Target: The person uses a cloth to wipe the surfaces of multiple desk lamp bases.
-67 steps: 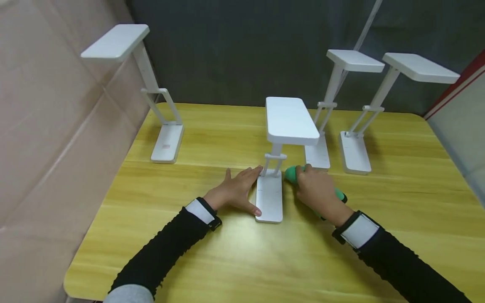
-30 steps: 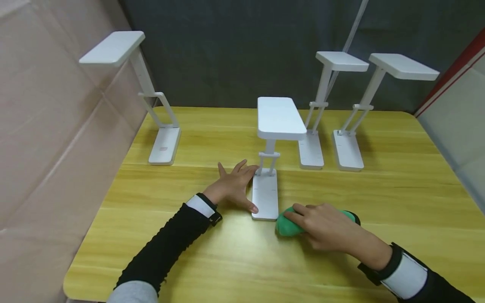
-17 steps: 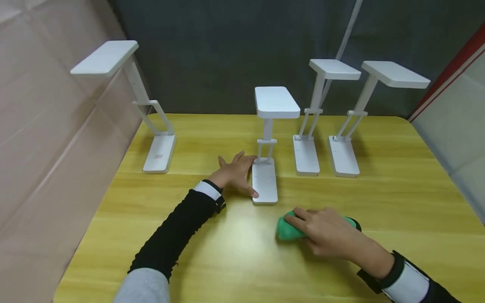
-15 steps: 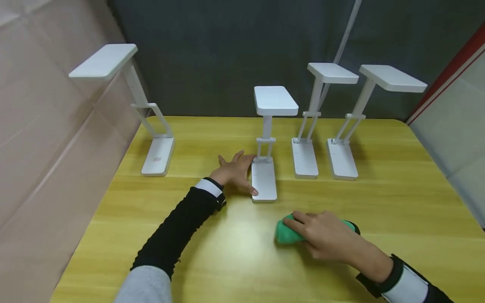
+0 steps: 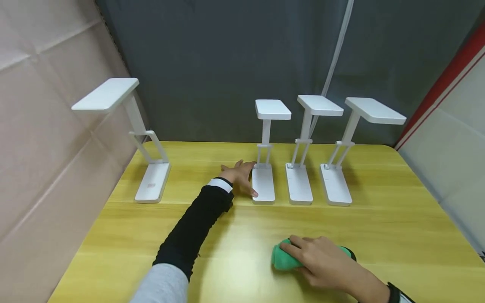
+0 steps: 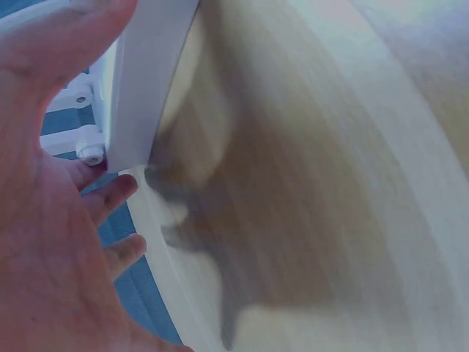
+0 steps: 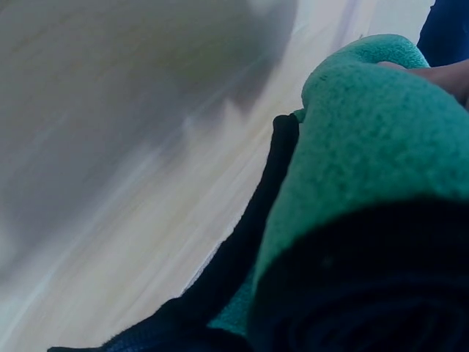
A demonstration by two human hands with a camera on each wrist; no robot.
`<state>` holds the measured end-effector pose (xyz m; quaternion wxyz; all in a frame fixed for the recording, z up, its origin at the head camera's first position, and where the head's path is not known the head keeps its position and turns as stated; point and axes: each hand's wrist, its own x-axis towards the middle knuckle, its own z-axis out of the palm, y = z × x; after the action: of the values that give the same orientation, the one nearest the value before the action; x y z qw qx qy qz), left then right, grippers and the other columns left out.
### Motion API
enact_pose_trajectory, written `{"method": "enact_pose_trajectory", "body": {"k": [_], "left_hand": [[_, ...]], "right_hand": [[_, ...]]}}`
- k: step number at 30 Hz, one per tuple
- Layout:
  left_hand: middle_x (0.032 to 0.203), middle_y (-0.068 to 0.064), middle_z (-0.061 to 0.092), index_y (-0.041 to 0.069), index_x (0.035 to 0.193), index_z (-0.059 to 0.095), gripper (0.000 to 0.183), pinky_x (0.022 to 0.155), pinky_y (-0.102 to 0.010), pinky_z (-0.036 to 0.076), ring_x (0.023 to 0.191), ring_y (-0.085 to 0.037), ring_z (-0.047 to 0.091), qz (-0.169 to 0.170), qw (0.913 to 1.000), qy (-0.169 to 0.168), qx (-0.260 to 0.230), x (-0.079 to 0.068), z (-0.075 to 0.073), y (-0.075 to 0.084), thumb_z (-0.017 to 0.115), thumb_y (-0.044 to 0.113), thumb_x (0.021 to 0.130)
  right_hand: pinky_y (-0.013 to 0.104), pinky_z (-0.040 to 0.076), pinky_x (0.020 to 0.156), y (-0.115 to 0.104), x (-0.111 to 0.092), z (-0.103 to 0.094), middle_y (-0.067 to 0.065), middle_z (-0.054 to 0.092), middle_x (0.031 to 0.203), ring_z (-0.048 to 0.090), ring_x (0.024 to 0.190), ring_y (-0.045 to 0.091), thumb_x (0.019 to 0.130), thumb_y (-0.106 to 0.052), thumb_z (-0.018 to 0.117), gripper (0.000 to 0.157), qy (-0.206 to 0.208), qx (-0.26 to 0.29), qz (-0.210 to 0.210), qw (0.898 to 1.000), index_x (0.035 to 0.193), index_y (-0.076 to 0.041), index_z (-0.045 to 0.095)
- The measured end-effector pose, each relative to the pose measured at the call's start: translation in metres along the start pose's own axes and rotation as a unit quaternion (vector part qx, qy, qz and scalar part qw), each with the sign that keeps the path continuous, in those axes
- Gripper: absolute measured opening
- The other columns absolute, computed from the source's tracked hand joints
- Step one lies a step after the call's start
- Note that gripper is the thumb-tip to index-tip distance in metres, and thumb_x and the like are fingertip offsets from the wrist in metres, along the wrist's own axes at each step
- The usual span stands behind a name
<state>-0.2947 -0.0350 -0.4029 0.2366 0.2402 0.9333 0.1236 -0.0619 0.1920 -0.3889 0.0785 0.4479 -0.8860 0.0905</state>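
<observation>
A white folding desk lamp (image 5: 265, 181) stands upright on the yellow wood-grain table (image 5: 227, 235), its base roughly level with the two lamps to its right. My left hand (image 5: 241, 176) touches the left side of that base, fingers spread, with the thumb near its front end and fingertips by the hinge. The left wrist view shows the base edge (image 6: 146, 81) between thumb and index finger. Closer to me, my right hand (image 5: 322, 259) grips a rolled green cloth (image 5: 283, 257) with black edging. Its fuzzy roll (image 7: 366, 147) fills much of the right wrist view.
Two similar lamps, a middle one (image 5: 299, 185) and a far right one (image 5: 335, 185), stand in a row beside it. Another lamp (image 5: 153, 183) stands at the left near a pale cloth wall (image 5: 49, 126). A dark curtain (image 5: 212, 71) hangs behind the table.
My left hand has slid the near lamp back, in line with the two right lamps. My right hand has brought the cloth from beside the lamp's base toward me. The head view has tilted up.
</observation>
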Motion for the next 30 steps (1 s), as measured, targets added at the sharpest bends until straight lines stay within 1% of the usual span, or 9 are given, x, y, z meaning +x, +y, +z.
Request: {"method": "enact_pose_trajectory", "body": {"k": [4, 7, 9, 12, 16, 21, 23, 25, 30], "left_hand": [[0.15, 0.005, 0.009, 0.024, 0.144, 0.007, 0.112, 0.09, -0.076, 0.001, 0.136, -0.025, -0.004, 0.0, 0.9994, 0.014, 0.032, 0.007, -0.003, -0.001, 0.074, 0.059, 0.061], [0.15, 0.002, 0.006, 0.02, 0.144, 0.001, 0.113, 0.093, -0.074, 0.0, 0.136, -0.025, -0.004, 0.028, 0.9945, 0.06, 0.081, 0.006, -0.003, -0.002, 0.069, 0.063, 0.064], [0.151, 0.001, 0.004, 0.019, 0.143, -0.003, 0.111, 0.095, -0.071, -0.003, 0.136, -0.023, -0.005, 0.059, 0.9879, 0.102, 0.101, -0.003, 0.0, -0.005, 0.064, 0.065, 0.068], [0.151, -0.001, 0.005, 0.02, 0.143, -0.005, 0.102, 0.098, -0.067, -0.007, 0.136, -0.021, -0.003, 0.099, 0.9795, 0.152, 0.088, -0.031, 0.0, -0.016, 0.06, 0.061, 0.076], [0.147, -0.004, 0.022, 0.021, 0.143, 0.013, 0.077, 0.1, -0.066, 0.0, 0.134, -0.026, 0.016, 0.106, 0.9759, 0.186, 0.042, -0.07, -0.016, -0.065, 0.057, 0.047, 0.085], [0.13, -0.013, 0.047, 0.012, 0.132, 0.042, 0.049, 0.094, -0.065, 0.025, 0.117, -0.034, 0.043, 0.033, 0.9741, 0.219, 0.047, -0.103, -0.04, -0.152, 0.059, 0.025, 0.088], [0.127, -0.017, 0.048, 0.008, 0.129, 0.045, 0.046, 0.091, -0.064, 0.029, 0.114, -0.037, 0.045, -0.003, 0.9749, 0.218, 0.047, -0.11, -0.045, -0.181, 0.059, 0.019, 0.086], [0.128, -0.023, 0.046, 0.002, 0.128, 0.045, 0.047, 0.093, -0.062, 0.029, 0.115, -0.04, 0.042, -0.018, 0.9782, 0.205, 0.027, -0.112, -0.047, -0.206, 0.06, 0.016, 0.085], [0.138, -0.032, 0.024, -0.007, 0.134, 0.026, 0.064, 0.102, -0.056, 0.022, 0.126, -0.046, 0.022, -0.006, 0.9887, 0.139, -0.056, -0.11, -0.045, -0.245, 0.06, 0.021, 0.087]], "right_hand": [[0.02, 0.037, 0.047, 0.006, 0.004, 0.002, -0.008, 0.047, 0.092, 0.048, 0.068, 0.002, 0.071, -0.015, 0.065, 0.047, 0.009, 0.0, -0.002, 1.0, 0.117, -0.017, 0.053], [0.019, 0.037, 0.047, 0.011, 0.007, 0.001, -0.008, 0.048, 0.092, 0.047, 0.067, 0.002, 0.072, -0.014, 0.065, 0.048, 0.009, 0.002, -0.004, 1.0, 0.118, -0.017, 0.053], [0.019, 0.036, 0.047, 0.013, 0.006, 0.0, -0.007, 0.048, 0.092, 0.046, 0.066, 0.002, 0.072, -0.013, 0.065, 0.048, 0.003, 0.007, -0.004, 1.0, 0.119, -0.018, 0.053], [0.021, 0.04, 0.05, 0.016, 0.002, -0.003, -0.006, 0.051, 0.097, 0.049, 0.07, 0.003, 0.074, -0.015, 0.066, 0.051, -0.02, 0.015, 0.01, 1.0, 0.122, -0.02, 0.05], [0.025, 0.045, 0.056, 0.023, -0.007, -0.01, -0.006, 0.051, 0.102, 0.051, 0.077, 0.005, 0.072, -0.017, 0.069, 0.054, -0.018, 0.014, 0.041, 0.999, 0.123, -0.019, 0.05], [0.024, 0.044, 0.055, 0.038, -0.008, -0.022, -0.01, 0.048, 0.097, 0.049, 0.074, 0.003, 0.066, -0.013, 0.072, 0.059, 0.038, -0.017, 0.05, 0.998, 0.121, -0.018, 0.052], [0.024, 0.044, 0.055, 0.039, -0.009, -0.025, -0.01, 0.048, 0.096, 0.048, 0.073, 0.003, 0.064, -0.014, 0.073, 0.06, 0.047, -0.024, 0.052, 0.997, 0.121, -0.018, 0.051], [0.024, 0.044, 0.055, 0.039, -0.009, -0.028, -0.01, 0.048, 0.096, 0.049, 0.073, 0.003, 0.064, -0.014, 0.073, 0.06, 0.052, -0.026, 0.054, 0.997, 0.12, -0.017, 0.052], [0.025, 0.045, 0.054, 0.036, -0.01, -0.032, -0.011, 0.048, 0.095, 0.049, 0.073, 0.003, 0.063, -0.014, 0.073, 0.06, 0.054, -0.033, 0.065, 0.996, 0.12, -0.017, 0.052]]}}
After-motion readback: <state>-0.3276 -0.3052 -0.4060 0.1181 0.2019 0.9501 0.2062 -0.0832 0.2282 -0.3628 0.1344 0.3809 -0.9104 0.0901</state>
